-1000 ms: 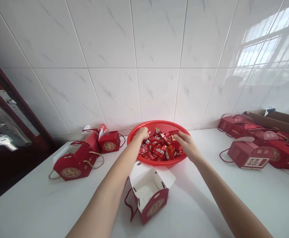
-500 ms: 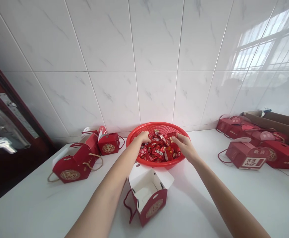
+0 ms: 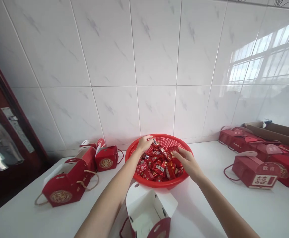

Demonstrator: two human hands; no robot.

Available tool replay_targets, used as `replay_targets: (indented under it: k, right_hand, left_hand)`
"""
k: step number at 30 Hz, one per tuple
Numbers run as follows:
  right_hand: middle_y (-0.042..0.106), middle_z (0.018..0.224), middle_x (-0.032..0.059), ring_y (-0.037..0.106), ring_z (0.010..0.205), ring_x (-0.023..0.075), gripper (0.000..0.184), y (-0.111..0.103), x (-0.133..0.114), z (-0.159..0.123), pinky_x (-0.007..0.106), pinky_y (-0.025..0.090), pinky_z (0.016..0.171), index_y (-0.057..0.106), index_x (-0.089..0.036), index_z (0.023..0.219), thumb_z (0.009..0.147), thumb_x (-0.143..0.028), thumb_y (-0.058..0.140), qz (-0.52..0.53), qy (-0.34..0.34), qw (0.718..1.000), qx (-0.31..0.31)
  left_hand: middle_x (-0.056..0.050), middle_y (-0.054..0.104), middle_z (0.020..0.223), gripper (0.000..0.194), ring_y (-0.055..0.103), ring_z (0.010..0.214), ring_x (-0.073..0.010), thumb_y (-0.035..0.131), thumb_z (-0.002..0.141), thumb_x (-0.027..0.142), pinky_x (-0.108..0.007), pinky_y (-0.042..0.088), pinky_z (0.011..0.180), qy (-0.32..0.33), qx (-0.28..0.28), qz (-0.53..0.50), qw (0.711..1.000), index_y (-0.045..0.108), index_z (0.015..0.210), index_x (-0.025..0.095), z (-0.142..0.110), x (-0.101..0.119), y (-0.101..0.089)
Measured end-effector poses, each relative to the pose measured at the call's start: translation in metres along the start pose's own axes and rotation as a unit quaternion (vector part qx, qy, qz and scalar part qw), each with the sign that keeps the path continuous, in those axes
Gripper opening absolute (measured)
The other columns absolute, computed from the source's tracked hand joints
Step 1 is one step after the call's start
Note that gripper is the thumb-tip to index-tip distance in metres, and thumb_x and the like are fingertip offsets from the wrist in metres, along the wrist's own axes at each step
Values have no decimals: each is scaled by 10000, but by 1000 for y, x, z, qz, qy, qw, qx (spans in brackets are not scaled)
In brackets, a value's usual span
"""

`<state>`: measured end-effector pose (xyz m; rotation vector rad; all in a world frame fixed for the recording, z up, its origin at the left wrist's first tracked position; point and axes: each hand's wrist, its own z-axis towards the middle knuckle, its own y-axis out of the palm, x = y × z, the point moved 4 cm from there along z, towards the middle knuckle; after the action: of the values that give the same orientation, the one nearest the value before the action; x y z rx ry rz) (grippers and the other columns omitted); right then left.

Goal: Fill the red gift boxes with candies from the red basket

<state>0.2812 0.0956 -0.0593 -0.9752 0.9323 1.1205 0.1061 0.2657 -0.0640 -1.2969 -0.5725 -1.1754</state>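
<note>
A red plastic basket (image 3: pixel 159 183) holds a heap of wrapped candies (image 3: pixel 156 162), mostly red. Over its back left part, my left hand (image 3: pixel 145 144) pinches a wrapped candy (image 3: pixel 155 141) with a white and red wrapper, lifted above the heap. My right hand (image 3: pixel 187 162) reaches over the right rim, thumb and fingers closed at a red-wrapped candy (image 3: pixel 173 149) on the pile. In front of the basket stands a red gift box (image 3: pixel 159 229), its flaps spread and its white inside showing no contents. A dark red cord handle hangs at its left side.
Several red gift boxes stand at the left, including an open-topped one (image 3: pixel 65 195) with rope handles and a smaller one (image 3: pixel 106 160). More boxes (image 3: pixel 255 172) cluster at the right beside a brown cardboard tray (image 3: pixel 275 134). A tiled wall (image 3: pixel 156 109) rises behind the white counter (image 3: pixel 203 205).
My left hand has lifted slightly off the heap, with a candy now showing at its fingertips. My right hand stays at the pile's right side. The camera view has tilted up.
</note>
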Motion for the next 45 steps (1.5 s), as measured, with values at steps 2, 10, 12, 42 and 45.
replay_targets:
  k: [2,10,12,42,45]
  right_hand:
    - [491,666,-23,474,648,157,508,0,0,0,301,412,608,450,-220,668,803,-676,627,0,6,1000,0]
    - [648,746,30,613,725,218,466,-1,4,-1,336,505,648,627,-214,773,809,-677,652,7,44,999,-18]
    - [657,743,36,623,723,229,447,-2,4,-1,353,518,652,651,-220,789,816,-667,657,5,45,999,-21]
    - [704,819,58,649,865,275,412,0,-6,-1,417,551,781,744,-226,840,783,-633,724,-5,-6,998,-63]
    - [698,839,59,643,889,270,403,0,-9,-3,400,547,783,730,-217,784,787,-620,723,-9,-8,998,-69]
  left_hand:
    - [-42,746,892,162,678,857,-192,596,812,196,-296,527,794,13,-12,-40,999,732,894,161,-2,4,3]
    - [-16,740,806,122,677,748,-166,686,710,180,-295,531,783,16,-90,-150,985,716,828,170,-12,15,15]
    - [-16,737,807,97,684,754,-165,705,719,188,-307,542,799,5,-106,-174,979,703,815,174,-14,17,16]
    - [-57,772,865,421,717,770,-171,960,543,294,-335,571,799,-28,-284,-259,923,781,893,142,-29,33,22]
    - [-46,770,857,414,706,760,-162,954,532,253,-323,561,776,-32,-283,-253,925,782,894,152,-31,36,21]
